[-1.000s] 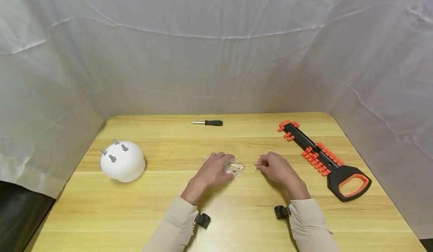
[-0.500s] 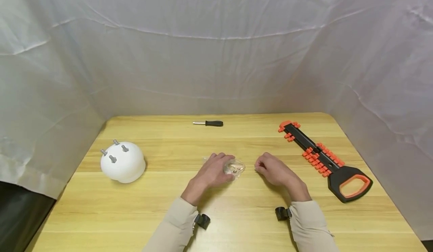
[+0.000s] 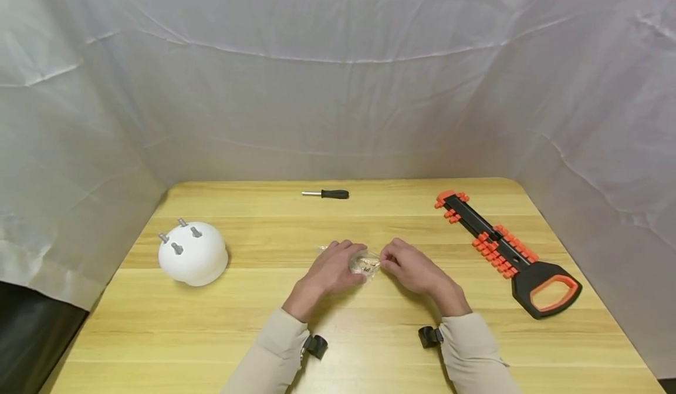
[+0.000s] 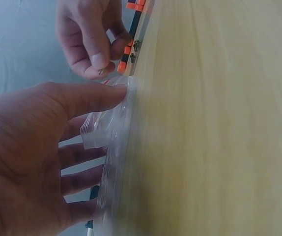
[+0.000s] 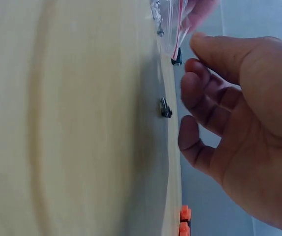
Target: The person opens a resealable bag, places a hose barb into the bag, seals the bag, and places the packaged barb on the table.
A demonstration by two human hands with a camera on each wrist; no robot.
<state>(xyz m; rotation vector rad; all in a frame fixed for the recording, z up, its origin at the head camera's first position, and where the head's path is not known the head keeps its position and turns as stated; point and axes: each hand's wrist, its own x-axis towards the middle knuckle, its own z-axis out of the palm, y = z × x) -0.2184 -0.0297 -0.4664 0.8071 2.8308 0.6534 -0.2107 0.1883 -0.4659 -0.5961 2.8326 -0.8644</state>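
My sleeves come in from the near edge of the table (image 3: 158,347), and both hands meet at its middle. My left hand (image 3: 331,268) lies on a small clear plastic bag (image 3: 365,262), thumb and fingers laid over it and pressing it to the wood; the left wrist view shows the bag (image 4: 106,132) crumpled under my thumb. My right hand (image 3: 409,266) is at the bag's right edge with its fingers curled, the fingertips (image 4: 98,61) seemingly pinching something tiny, though it is too small for me to tell what. A loose screw (image 5: 165,108) lies on the table just beside that hand. Farther left sits a white dome (image 3: 192,253) with grey pegs. To the right lies an orange-and-black tool holder (image 3: 504,250). At the far edge lies a screwdriver (image 3: 326,194).
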